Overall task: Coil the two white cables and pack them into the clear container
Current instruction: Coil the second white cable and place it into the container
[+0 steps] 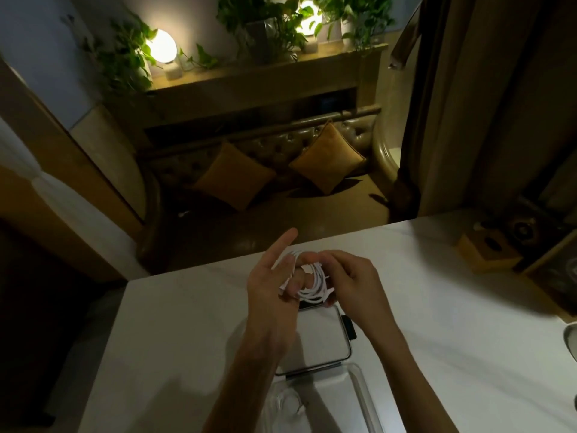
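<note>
Left hand (271, 284) above the lid (321, 340), fingers spread with white cable (313, 281) looped around them, right hand (349, 282) beside it pinching the coil, clear container (359, 398) nearer than the lid, second cable (288, 401) inside

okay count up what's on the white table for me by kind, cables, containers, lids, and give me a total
White cables: 2, one being wound between the left hand and right hand, one coiled in the container
Clear container: 1
Lid: 1
Total: 4
</note>
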A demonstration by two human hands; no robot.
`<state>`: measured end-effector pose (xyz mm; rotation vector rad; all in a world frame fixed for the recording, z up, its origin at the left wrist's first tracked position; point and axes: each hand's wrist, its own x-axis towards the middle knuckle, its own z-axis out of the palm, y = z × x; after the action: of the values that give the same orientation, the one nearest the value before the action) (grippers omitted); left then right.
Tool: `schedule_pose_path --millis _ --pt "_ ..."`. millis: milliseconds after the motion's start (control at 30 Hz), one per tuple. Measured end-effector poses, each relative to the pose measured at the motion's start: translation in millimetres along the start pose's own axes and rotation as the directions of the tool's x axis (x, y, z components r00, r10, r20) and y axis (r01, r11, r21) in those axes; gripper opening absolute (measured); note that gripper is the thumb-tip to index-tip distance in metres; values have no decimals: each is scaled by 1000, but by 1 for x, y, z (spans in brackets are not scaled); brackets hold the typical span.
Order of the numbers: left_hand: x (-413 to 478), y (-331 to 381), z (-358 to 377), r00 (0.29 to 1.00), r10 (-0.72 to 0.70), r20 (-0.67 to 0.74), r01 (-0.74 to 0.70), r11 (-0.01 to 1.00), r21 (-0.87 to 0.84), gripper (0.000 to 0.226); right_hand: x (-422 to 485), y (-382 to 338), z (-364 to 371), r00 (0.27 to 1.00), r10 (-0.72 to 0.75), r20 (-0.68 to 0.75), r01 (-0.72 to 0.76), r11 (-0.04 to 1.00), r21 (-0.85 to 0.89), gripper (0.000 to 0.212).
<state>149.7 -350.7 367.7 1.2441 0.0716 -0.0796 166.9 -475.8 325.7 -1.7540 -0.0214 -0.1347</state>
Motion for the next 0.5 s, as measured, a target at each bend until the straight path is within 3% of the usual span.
schedule_pose_path --millis 200,367,400,500 --pt "3 0 -10 993 -102 56 111 977 -185 31 2 -1 -5 994 -87 66 95 987 -130 22" --pt "6 0 -13 982 -136 129 151 982 -114 30 6 3 -15 972 -138 189 187 945 -268 20" --pt "6 0 -12 977 -150 151 164 983 -86 30 6 4 -13 973 -113 201 158 961 -225 21" --pt "9 1 -10 973 -162 164 164 986 0 30 1 1 -10 957 44 285 -79 990 113 21"
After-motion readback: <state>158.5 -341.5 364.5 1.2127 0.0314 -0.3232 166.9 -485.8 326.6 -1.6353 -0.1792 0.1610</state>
